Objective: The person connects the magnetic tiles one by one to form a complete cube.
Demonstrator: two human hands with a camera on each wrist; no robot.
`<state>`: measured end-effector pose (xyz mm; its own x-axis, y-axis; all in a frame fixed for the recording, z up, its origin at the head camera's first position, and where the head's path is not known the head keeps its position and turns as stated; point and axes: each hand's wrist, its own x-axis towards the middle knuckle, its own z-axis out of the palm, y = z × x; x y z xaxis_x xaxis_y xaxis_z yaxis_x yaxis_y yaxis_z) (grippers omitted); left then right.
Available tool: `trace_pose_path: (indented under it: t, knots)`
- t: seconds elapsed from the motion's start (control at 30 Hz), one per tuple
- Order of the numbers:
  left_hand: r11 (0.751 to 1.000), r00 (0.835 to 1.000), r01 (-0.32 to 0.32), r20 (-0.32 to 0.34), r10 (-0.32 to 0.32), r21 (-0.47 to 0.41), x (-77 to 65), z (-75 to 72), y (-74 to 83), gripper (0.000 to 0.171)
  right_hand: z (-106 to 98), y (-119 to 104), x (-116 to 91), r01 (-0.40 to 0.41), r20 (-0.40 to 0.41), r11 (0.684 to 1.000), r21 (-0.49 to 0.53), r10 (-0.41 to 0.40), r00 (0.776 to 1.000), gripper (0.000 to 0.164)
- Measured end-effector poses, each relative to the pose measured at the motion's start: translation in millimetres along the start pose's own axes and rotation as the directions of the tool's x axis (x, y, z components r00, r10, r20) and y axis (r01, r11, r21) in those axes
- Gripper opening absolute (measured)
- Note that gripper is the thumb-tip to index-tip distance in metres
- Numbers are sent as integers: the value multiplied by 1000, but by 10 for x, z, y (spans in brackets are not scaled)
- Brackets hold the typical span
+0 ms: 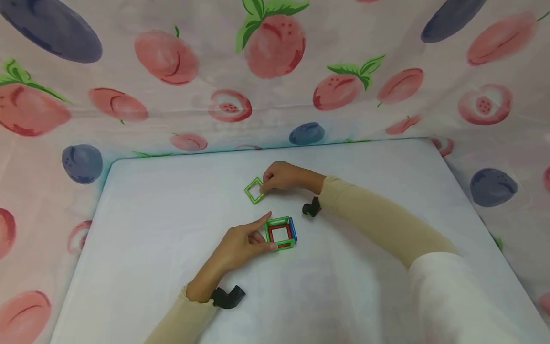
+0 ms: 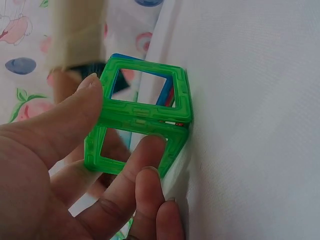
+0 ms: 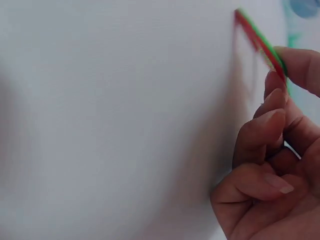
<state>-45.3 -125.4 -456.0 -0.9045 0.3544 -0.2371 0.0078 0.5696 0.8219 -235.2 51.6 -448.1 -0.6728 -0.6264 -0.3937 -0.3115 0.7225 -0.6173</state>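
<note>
A small open-topped box of square magnetic tiles (image 1: 293, 229) stands on the white table, with green and blue walls and red showing inside. My left hand (image 1: 242, 246) grips its left side between thumb and fingers. Up close in the left wrist view, two green tile frames (image 2: 182, 95) meet at an edge, the thumb on one side and fingertips against the lower frame. Farther back, my right hand (image 1: 281, 176) pinches a corner of a green square magnetic tile (image 1: 249, 194). Seen nearly edge-on in the right wrist view, that tile (image 3: 256, 35) has red along its green edge.
The white tabletop (image 1: 172, 205) runs back to a fruit-print cloth (image 1: 266, 124) hung behind and at both sides. A black wrist-worn device (image 1: 229, 297) sits at the left cuff, and another black device (image 1: 311, 207) at the right cuff, close over the table.
</note>
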Motion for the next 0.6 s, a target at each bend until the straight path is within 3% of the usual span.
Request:
trace_pose_path:
  t: [0.1,0.2,0.43,0.6]
  knots:
    - [1000,1000,-3,0,3,-2,-2,-3,1,79,-51,157,-245,-31,-40,987,155,38,999,31]
    - [1000,1000,-9,1,9,7,-7,-4,9,79,-63,277,-493,-46,-82,968,248,68,994,25]
    - [1000,1000,11,-12,-10,17,-27,-34,14,79,-2,419,-963,-43,-192,963,265,97,977,14]
    - [1000,1000,-1,1,1,-2,-4,-5,3,79,48,488,-1286,-73,-187,928,366,150,971,17]
